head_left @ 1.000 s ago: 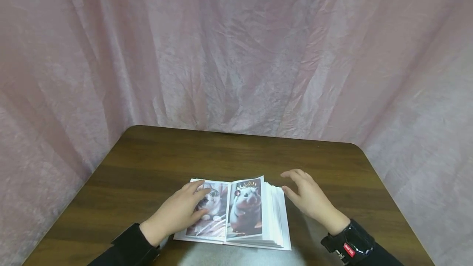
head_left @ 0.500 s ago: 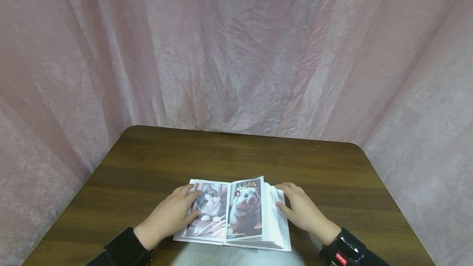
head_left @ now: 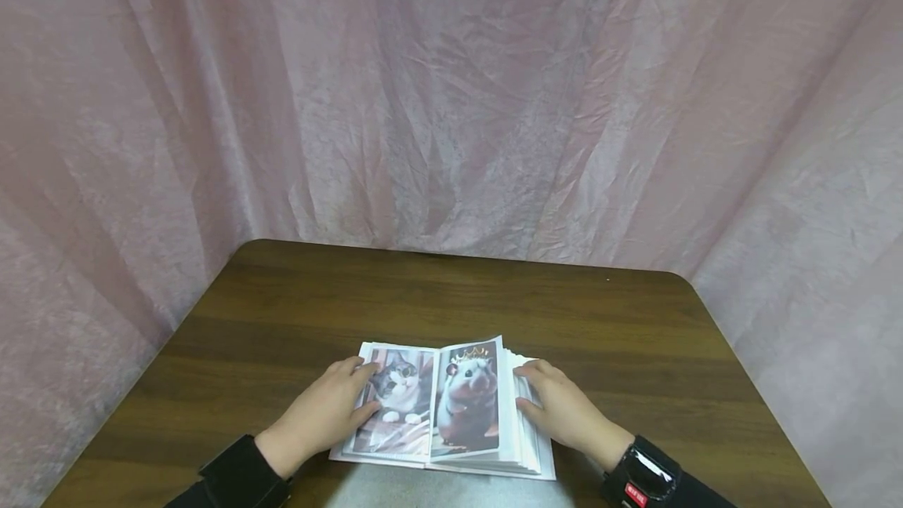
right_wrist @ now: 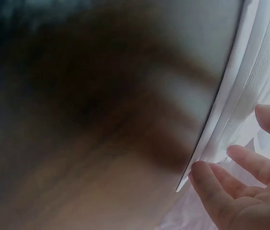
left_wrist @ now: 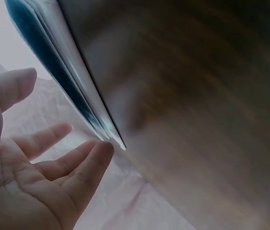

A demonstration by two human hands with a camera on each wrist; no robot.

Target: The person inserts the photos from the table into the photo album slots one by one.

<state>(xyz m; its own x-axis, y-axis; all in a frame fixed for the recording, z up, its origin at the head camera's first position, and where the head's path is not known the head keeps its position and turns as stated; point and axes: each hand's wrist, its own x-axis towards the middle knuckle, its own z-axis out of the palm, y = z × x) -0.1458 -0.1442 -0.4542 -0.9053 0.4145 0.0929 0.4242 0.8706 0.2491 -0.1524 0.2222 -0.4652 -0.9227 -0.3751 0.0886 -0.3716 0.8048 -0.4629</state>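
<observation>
An open photo album [head_left: 466, 461] lies on the table, its left page showing a cat picture [head_left: 400, 394] and its right page a crowned hamster picture [head_left: 467, 398]. My left hand [head_left: 320, 414] is at the album's left side, thumb and index finger over the page's outer edge. In the left wrist view its fingers [left_wrist: 89, 167] are loosely bent by the album edge, the thumb apart. On the right, my right hand [head_left: 567, 414] is at the stacked page edges [right_wrist: 250, 81], with loosely bent fingers [right_wrist: 211, 189] near the cover's corner and the thumb spread away.
The brown wooden table [head_left: 451, 296] has rounded far corners. A pink velvet curtain [head_left: 451, 100] hangs behind and around it. A pale reflection lies on the tabletop in front of the album.
My right hand has come in leftward and down from beside the album to its right page edges. My left hand has slid slightly left, uncovering more of the cat picture.
</observation>
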